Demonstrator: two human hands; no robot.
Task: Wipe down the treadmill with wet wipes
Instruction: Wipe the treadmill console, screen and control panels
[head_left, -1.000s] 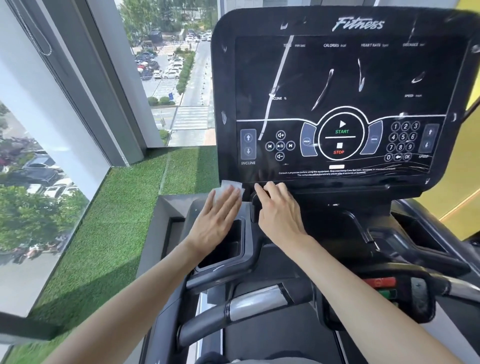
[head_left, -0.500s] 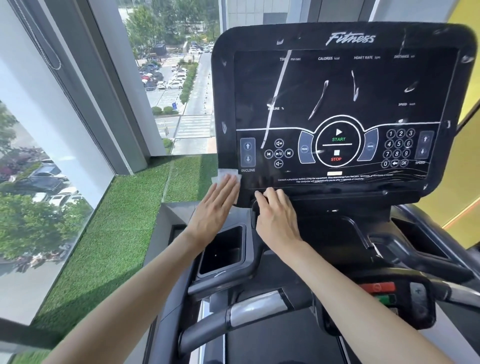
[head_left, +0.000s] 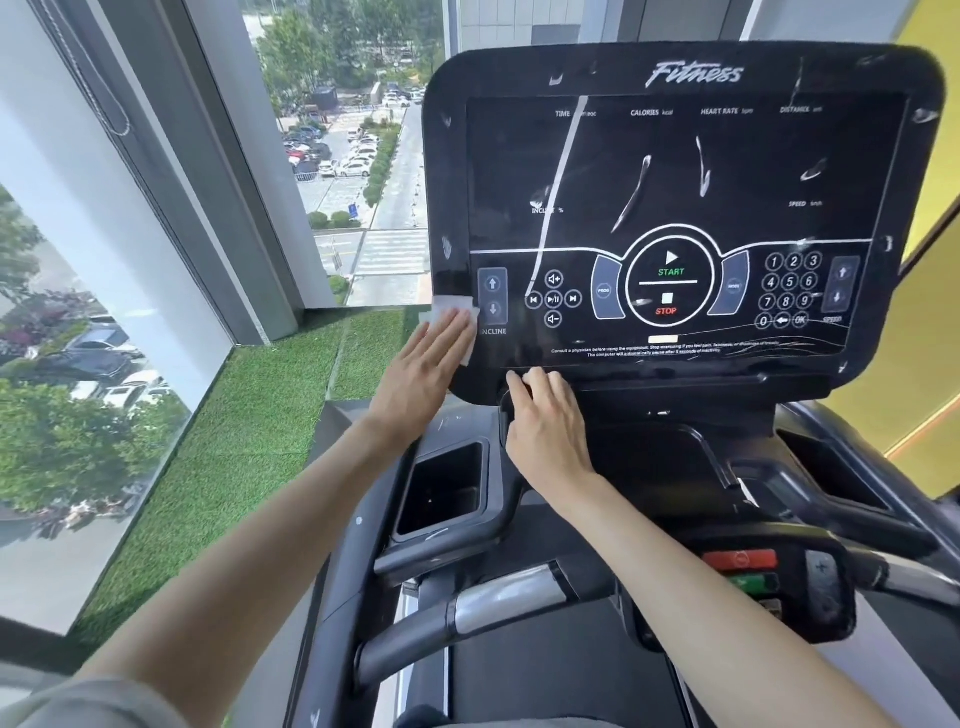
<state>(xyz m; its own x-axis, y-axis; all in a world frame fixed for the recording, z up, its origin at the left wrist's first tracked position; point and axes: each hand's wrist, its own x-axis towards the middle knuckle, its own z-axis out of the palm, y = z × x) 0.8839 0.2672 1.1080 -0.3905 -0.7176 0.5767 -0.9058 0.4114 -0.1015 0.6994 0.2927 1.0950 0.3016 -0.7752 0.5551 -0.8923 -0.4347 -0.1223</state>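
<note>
The treadmill's black console (head_left: 675, 197) fills the upper right, its glossy screen marked with white streaks and smudges. My left hand (head_left: 423, 371) lies flat with straight fingers, pressing a white wet wipe (head_left: 449, 309) against the console's lower left corner beside the INCLINE buttons. Most of the wipe is hidden under my fingers. My right hand (head_left: 545, 423) rests on the ledge just under the console's bottom edge, fingers bent over the rim there.
A black cup holder (head_left: 441, 491) sits below my left hand. A silver-and-black handlebar (head_left: 498, 605) crosses in front, with red and green buttons (head_left: 740, 569) at right. Left of the treadmill lie green artificial turf (head_left: 249, 447) and a tall window (head_left: 104, 291).
My left hand slid the wipe upward, from the tray edge below the console onto the console's lower left corner. My right hand stayed on the ledge.
</note>
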